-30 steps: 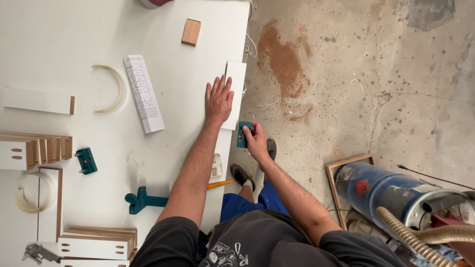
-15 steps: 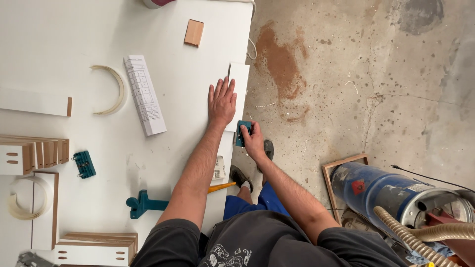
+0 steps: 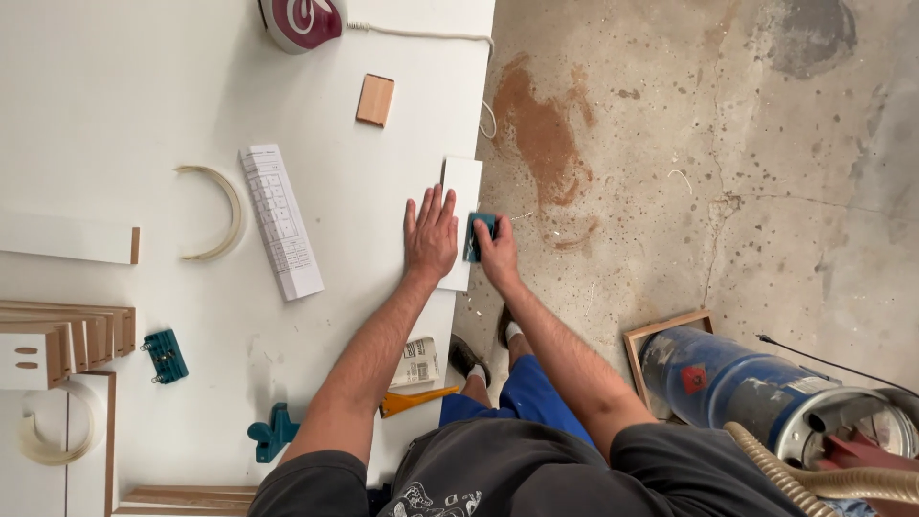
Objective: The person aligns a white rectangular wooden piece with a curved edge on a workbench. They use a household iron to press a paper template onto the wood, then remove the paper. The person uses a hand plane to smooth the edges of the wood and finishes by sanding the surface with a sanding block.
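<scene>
At the far left of the white tabletop (image 3: 115,115) we saw a roll of pale edging strip (image 3: 53,436) beside a stack of wood-edged boards (image 3: 67,330), and just right of them a small teal clamp block (image 3: 166,355). Further along lay a curved strip (image 3: 222,206), a long white printed sheet (image 3: 280,222) and, lower down, a teal clamp handle (image 3: 273,431). A small wooden square (image 3: 375,100) sat above, near a red-and-white iron (image 3: 302,21) at the top edge.

At the tabletop's right edge lay a narrow white panel (image 3: 462,187), its long side level with that edge. Our left hand (image 3: 431,235) was spread flat on it, fingers wide, pressing down and holding nothing. Our right hand (image 3: 498,254) had its grip closed around a small teal trimming tool (image 3: 479,235), set against the panel's outer edge, just beside the left hand.

To do this well, we judged that the flat hand should bear firmly so the panel could not slide, and that the tool should stay square to the edge and travel at an even pace, with fingertips kept clear of its path.

Right of us was bare stained concrete floor (image 3: 689,144), and at the lower right a blue vacuum drum (image 3: 728,383) with a ribbed hose (image 3: 795,474).
</scene>
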